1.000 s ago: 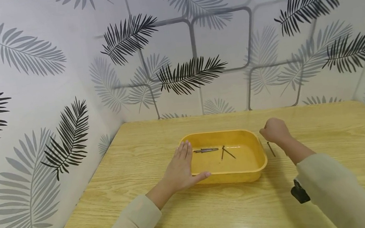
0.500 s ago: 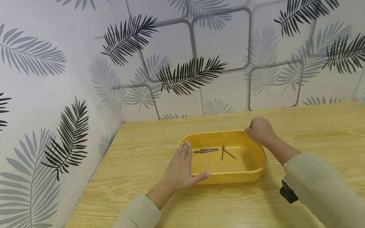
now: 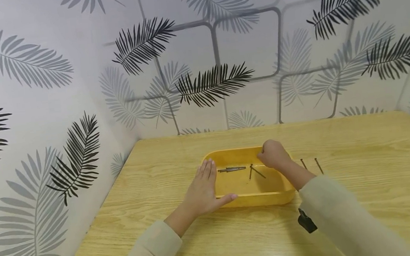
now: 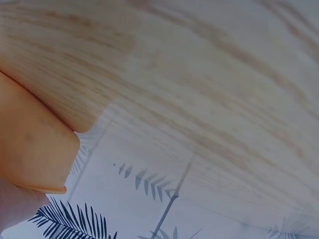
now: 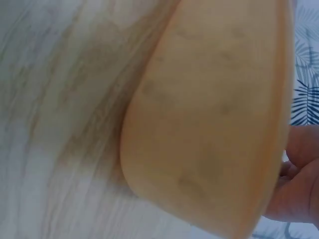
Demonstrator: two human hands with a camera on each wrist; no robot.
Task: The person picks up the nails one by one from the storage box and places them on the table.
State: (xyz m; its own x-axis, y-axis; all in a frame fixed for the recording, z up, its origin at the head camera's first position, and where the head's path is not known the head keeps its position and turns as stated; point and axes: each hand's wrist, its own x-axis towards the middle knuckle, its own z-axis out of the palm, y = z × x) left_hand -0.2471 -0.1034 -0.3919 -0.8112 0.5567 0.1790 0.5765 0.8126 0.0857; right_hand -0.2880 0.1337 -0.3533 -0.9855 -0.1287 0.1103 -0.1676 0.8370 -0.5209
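Observation:
A yellow plastic tray (image 3: 258, 200) stands on the wooden table, with dark thin nails inside. Several nails (image 3: 232, 169) lie together at its left, and two more nails (image 3: 257, 173) meet in a V near the middle. My left hand (image 3: 200, 190) rests over the tray's left end, fingers straight and thumb along the front rim. Above the right end of the tray is my right hand (image 3: 276, 154), its fingers curled. The right wrist view shows that hand (image 5: 299, 184) beyond the tray's wall (image 5: 209, 114); I cannot tell whether it holds anything.
Two nails (image 3: 318, 165) lie side by side on the table, right of the tray, close to the right forearm. A dark wrist-worn device (image 3: 306, 221) hangs beneath the right sleeve. Behind the table (image 3: 374, 194) rises a leaf-patterned wall (image 3: 254, 98).
My right hand has moved left from beside the tray to over its right end, uncovering the nails on the table. The left hand and the nails in the tray stay put.

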